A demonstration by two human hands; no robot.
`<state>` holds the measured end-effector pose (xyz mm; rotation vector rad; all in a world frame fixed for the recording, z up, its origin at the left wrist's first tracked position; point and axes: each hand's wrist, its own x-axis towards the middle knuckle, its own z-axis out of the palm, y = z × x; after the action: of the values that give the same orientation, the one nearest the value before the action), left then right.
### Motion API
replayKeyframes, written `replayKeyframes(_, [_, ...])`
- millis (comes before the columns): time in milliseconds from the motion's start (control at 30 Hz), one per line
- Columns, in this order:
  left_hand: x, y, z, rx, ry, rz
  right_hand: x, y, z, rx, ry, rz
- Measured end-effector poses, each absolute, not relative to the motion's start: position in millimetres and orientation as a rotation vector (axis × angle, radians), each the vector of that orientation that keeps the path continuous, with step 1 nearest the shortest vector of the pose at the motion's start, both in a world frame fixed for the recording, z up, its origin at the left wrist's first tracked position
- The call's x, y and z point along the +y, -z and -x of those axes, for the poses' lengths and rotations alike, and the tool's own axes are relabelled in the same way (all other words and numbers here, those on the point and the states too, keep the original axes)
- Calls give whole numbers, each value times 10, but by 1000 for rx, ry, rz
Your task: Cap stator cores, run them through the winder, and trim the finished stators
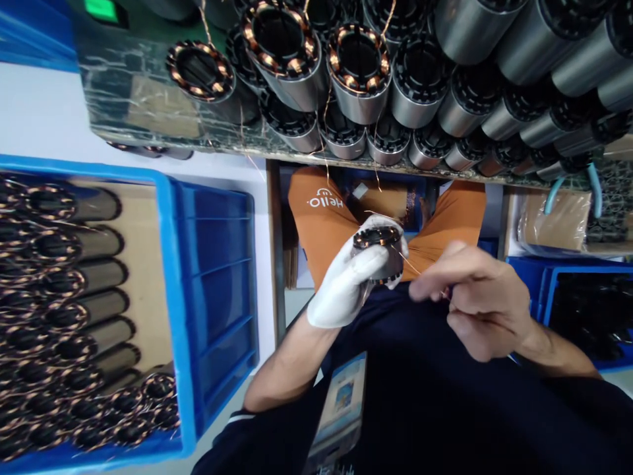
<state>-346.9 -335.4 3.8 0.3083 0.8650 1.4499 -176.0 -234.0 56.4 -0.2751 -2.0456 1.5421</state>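
My left hand [346, 284], in a white glove, is wrapped round a motor stator [392, 262] with copper windings, held above my lap with its open end up. A thin copper wire [409, 264] runs from this stator toward my right hand [482, 297]. That hand is bare, slightly blurred, its fingers curled and pinched at the wire's far end. Another loose wire end sticks out at the stator's upper left, over the glove.
Wound stators [359, 63] and bare stator cores [420, 86] stand in rows on the bench [163, 109] ahead. At left, a blue crate [171, 297] holds many wound stators. Light-blue tool handles [595, 191] and another blue crate [541, 290] are at right.
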Motion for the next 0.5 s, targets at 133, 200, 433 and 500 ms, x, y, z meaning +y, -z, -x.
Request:
replayKeyframes(133, [-3378, 18, 3443, 901, -1426, -214, -2472, -519, 1810, -2267, -1596, 163])
replayKeyframes(200, [-3379, 53, 3449, 960, -1504, -231, -2503, -496, 1701, -2434, -1665, 93])
replayKeyframes(433, [-3413, -110, 3500, 1602, -1503, -993, -2236, -612, 1486, -2127, -1834, 742])
replayKeyframes(500, [-3429, -198, 3466, 1578, -1458, -1070, -2167, -592, 1637, -1989, -1851, 854])
